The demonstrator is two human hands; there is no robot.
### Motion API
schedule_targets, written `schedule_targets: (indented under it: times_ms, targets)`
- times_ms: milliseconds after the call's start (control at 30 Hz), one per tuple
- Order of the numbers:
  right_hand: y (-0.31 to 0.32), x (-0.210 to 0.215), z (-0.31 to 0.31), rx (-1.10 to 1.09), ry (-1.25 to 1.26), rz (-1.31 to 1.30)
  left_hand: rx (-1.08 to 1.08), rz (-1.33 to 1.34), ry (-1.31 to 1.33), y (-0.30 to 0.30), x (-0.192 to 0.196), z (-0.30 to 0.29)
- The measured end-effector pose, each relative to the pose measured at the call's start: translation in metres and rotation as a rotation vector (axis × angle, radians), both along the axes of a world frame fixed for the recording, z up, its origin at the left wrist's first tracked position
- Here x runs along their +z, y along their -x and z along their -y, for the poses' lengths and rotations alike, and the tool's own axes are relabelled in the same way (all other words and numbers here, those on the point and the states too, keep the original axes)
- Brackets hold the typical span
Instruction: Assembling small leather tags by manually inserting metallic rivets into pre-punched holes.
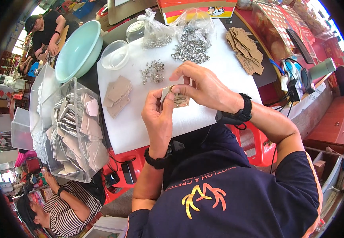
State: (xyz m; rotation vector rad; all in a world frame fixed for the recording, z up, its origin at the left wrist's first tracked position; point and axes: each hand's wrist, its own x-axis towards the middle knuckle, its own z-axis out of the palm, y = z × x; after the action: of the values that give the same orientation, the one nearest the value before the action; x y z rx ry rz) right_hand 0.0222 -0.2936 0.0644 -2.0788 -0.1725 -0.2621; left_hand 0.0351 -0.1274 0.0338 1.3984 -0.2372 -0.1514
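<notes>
A clear plastic bin of grey-and-tan tags sits off the white mat's left edge, a small tan stack just inside it. Over the mat's middle, the left hand pinches a small brown tag from below; the right hand grips its top edge. Shiny metal clips spill from clear bags at the far edge, brown cardboard tags at the far right corner.
</notes>
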Motion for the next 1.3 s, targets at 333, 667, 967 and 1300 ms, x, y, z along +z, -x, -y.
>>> schedule_targets:
  times_ms: [333,667,967,1300]
  targets:
    - [-0.005,0.002,0.007,0.138,0.175,0.263,-0.004,0.098,-0.114,0.000,0.000,-0.006]
    - [0.001,0.002,0.023,0.255,0.011,-0.136,-0.081,0.038,-0.031,0.008,-0.001,0.001]
    - [0.016,-0.013,0.029,0.240,-0.069,-0.269,-0.206,-0.057,-0.052,0.012,-0.003,0.001]
    - [0.024,-0.011,0.044,0.270,-0.125,-0.368,-0.345,-0.103,-0.018,0.011,0.000,0.006]
